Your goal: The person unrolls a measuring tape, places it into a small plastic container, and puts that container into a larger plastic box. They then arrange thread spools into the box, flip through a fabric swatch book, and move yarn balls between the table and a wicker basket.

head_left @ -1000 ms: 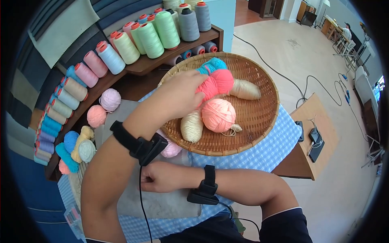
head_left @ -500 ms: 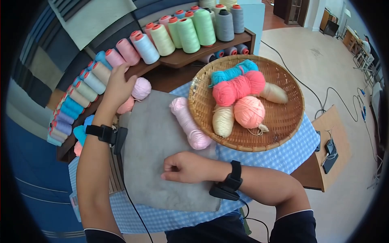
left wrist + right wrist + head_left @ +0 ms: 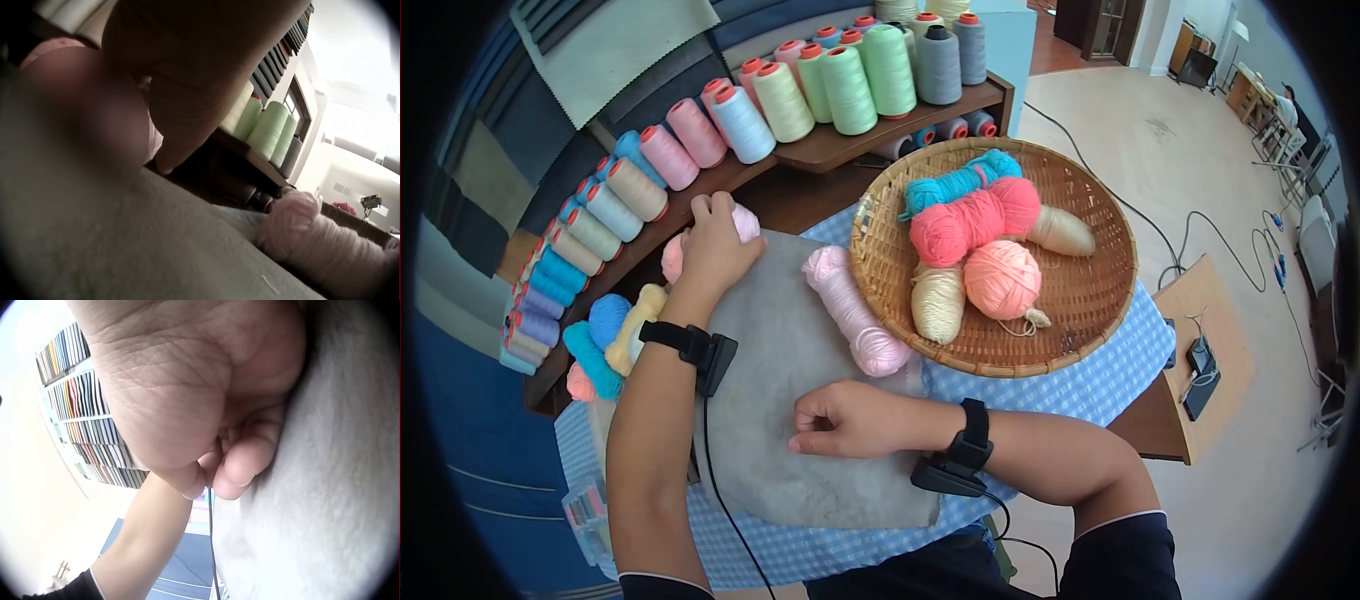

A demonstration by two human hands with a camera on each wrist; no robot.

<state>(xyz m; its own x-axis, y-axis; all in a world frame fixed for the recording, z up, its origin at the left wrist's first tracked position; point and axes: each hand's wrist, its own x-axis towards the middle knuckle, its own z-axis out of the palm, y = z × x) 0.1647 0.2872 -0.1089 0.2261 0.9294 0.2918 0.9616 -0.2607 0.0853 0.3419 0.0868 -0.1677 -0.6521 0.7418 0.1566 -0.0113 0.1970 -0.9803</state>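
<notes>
My left hand [image 3: 718,250] reaches down over yarn at the mat's far left corner, fingers bent downward and thumb out to the side. A pale pink yarn ball [image 3: 746,222] shows beyond its thumb, and salmon yarn [image 3: 672,258] peeks out on its other side. The hand covers the rest, so I cannot tell whether it grips the yarn. My right hand [image 3: 845,418] rests on the grey mat [image 3: 770,480] with fingers loosely curled, holding nothing. Between the mat and the basket lies a pale pink skein [image 3: 855,312].
A round wicker basket [image 3: 1090,320] holds blue, coral, cream and salmon yarn. Thread cones [image 3: 850,90] line the curved shelf [image 3: 830,150] behind. More yarn, including a blue ball [image 3: 609,318], lies left of my left forearm. A cable hangs from each wrist camera.
My left hand has left the coral skein in the basket, swung left towards the shelf, then lowered onto the yarn there. My right hand stays on the mat. The head view has shifted.
</notes>
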